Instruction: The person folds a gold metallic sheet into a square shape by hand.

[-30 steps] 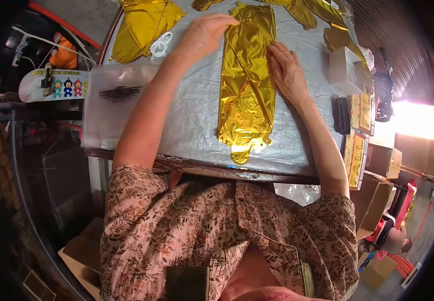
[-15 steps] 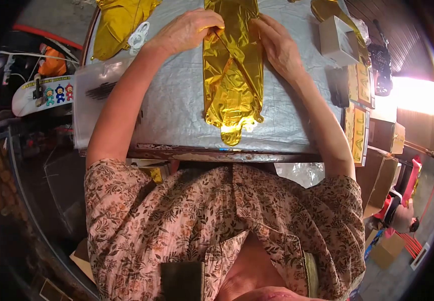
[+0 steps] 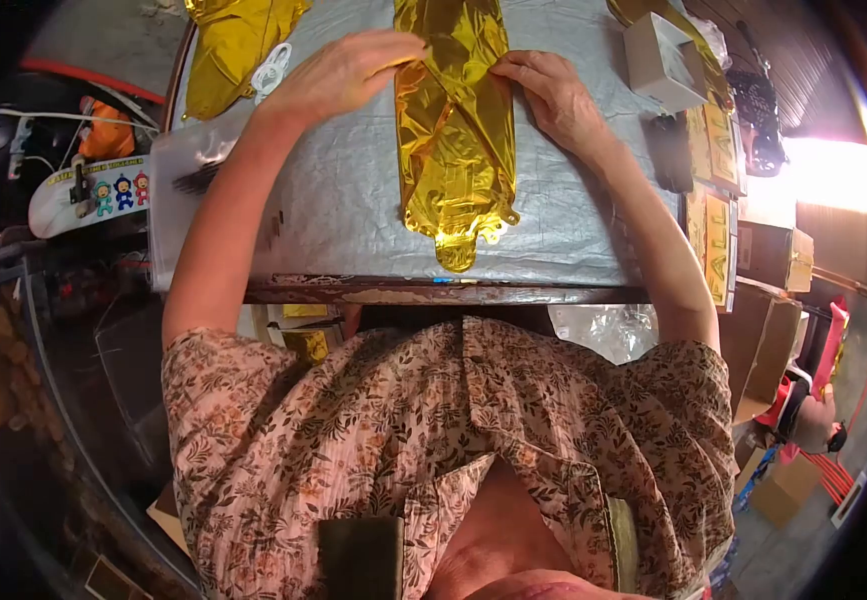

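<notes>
A flat, folded gold foil balloon [image 3: 458,160] lies lengthwise on the grey-covered table [image 3: 333,200], its rounded tab pointing towards me. Creases cross its upper part, and small holed tabs stick out at its near corners. At its left edge, my left hand [image 3: 348,75] is closed, with fingertips and thumb on the foil. My right hand [image 3: 556,98] pinches the opposite edge between thumb and fingers. The far end of the balloon runs out of view at the top.
More gold foil [image 3: 238,55] and a coil of white cord [image 3: 272,70] lie at the back left. Clear plastic sleeves [image 3: 178,210] rest along the left edge. On the right stand an open white box [image 3: 661,65] and yellow lettered boxes [image 3: 710,240].
The view has shifted slightly, so the table and balloon sit a little higher. My left hand's fingers have straightened along the edge; my right thumb and fingers have come together on the right edge.
</notes>
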Motion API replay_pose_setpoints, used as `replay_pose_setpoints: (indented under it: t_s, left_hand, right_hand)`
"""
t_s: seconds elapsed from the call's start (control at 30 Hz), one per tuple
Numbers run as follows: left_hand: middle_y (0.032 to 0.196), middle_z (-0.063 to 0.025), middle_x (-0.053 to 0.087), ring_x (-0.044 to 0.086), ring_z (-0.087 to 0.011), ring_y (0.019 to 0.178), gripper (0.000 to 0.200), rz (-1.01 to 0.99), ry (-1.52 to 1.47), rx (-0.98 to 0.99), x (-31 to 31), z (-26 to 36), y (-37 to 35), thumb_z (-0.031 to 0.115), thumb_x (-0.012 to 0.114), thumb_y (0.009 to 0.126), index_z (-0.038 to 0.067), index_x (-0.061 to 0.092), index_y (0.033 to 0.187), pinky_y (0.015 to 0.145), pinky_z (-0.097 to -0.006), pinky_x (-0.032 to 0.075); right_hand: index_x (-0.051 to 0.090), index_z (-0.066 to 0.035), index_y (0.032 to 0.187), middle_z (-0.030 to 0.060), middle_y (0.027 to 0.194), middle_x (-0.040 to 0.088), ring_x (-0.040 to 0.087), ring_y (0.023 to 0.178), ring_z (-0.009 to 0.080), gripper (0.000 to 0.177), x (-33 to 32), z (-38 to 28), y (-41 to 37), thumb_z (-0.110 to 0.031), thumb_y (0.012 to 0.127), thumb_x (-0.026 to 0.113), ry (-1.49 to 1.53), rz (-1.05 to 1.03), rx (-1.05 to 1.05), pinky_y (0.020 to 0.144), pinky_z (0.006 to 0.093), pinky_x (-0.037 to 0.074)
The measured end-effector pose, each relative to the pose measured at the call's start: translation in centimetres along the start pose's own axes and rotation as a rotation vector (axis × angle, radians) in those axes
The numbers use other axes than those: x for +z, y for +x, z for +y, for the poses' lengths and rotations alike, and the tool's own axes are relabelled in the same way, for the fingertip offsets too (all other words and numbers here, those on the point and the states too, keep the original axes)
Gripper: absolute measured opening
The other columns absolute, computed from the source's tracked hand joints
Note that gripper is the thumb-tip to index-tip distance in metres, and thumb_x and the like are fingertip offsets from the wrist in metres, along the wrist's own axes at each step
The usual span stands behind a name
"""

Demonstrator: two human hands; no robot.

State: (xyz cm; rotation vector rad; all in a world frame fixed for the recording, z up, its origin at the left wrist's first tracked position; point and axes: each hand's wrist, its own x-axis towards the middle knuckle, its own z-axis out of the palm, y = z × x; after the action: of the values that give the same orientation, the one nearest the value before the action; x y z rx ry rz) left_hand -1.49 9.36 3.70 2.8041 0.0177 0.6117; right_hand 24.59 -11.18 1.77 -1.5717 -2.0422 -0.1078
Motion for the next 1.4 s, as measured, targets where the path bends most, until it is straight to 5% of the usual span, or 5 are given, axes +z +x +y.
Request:
replay_pose_setpoints:
  t_s: [0.4,0.97,1.13,1.23,1.4]
  left_hand:
    - [0.136,-0.0120,0.066,0.062,-0.0280,0.126,0.053,-0.087,0.147,0.273,-0.9,4.2,0.0,0.005,0.068,0.081,0.004,0.064,0.134,0.111,-0.0388,0.048]
    - [0.133,-0.0130,0.069,0.066,-0.0341,0.118,0.052,0.025,-0.098,0.082,2.7,2.5,-0.1,0.017,0.075,0.086,0.007,0.066,0.136,0.106,-0.0434,0.050]
    - [0.123,-0.0135,0.071,0.068,-0.0272,0.114,0.043,-0.045,-0.383,-0.233,2.6,1.8,-0.3,0.016,0.074,0.090,0.003,0.065,0.130,0.101,-0.0355,0.052]
    - [0.083,-0.0234,0.067,0.064,-0.0344,0.066,0.066,0.096,-0.192,-0.397,3.2,2.0,0.5,0.057,0.047,0.104,-0.005,0.068,0.098,0.063,-0.0462,0.047]
    - [0.086,-0.0093,0.069,0.062,-0.0165,0.085,0.069,-0.094,-0.415,-0.721,1.2,1.3,1.7,0.061,0.052,0.103,-0.006,0.066,0.108,0.074,-0.0390,0.049]
  right_hand:
    - [0.069,-0.009,0.124,0.0085,0.124,0.068,0.064,0.118,0.0305,0.036,0.4,0.2,-0.2,0.003,0.091,0.061,-0.016,0.018,-0.008,0.104,0.0423,0.048]
    - [0.064,-0.011,0.130,0.0076,0.129,0.064,0.060,0.121,0.0300,0.041,-0.3,0.5,-0.4,-0.005,0.089,0.063,-0.051,-0.067,-0.031,0.114,0.0450,0.038]
    - [0.069,-0.010,0.123,0.0082,0.120,0.070,0.062,0.119,0.0271,0.030,0.3,0.7,-0.1,-0.018,0.094,0.068,0.063,0.015,0.066,0.115,0.0517,0.033]
    - [0.073,-0.006,0.114,0.0102,0.105,0.072,0.066,0.107,0.0279,0.024,0.9,0.8,0.3,-0.023,0.097,0.070,0.076,0.071,0.175,0.107,0.0460,0.041]
    - [0.075,-0.001,0.105,0.0107,0.094,0.073,0.066,0.092,0.0229,0.024,1.8,0.5,1.4,-0.023,0.099,0.070,0.380,0.127,0.396,0.090,0.0358,0.050]
